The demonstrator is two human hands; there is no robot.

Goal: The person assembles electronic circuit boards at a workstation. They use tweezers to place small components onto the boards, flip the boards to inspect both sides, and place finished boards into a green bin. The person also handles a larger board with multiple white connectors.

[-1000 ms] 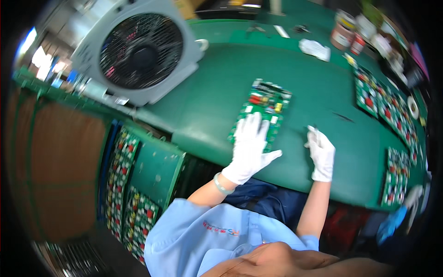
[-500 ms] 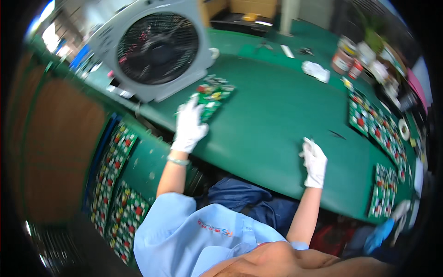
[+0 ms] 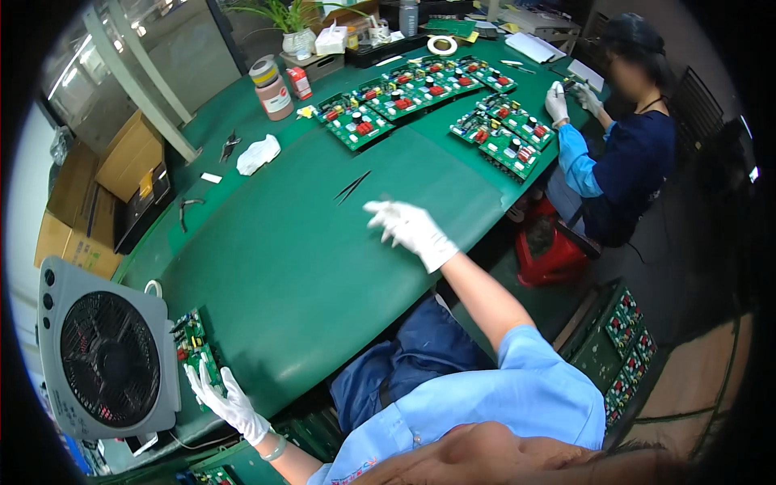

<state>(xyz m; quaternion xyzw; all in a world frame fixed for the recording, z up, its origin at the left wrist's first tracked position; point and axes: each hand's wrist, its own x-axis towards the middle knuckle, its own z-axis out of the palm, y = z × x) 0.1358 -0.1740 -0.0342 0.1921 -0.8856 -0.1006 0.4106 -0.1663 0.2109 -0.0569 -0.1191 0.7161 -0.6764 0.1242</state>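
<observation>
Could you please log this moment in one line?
Left white-gloved hand: over green rectangular circuit board; Board: beside grey box fan; Right white-gloved hand: near slim black tweezers, grip unclear; Tweezers: on green mat

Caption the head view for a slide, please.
Gloved left hand at a green circuit board beside a grey fan; gloved right hand near black tweezers.

Fan [image 3: 111, 356] left of circuit board [image 3: 191, 334] on bench [image 3: 307, 267]; tweezers [image 3: 353, 187] before board row [image 3: 402, 103]; co-worker [image 3: 634, 153] right.
</observation>
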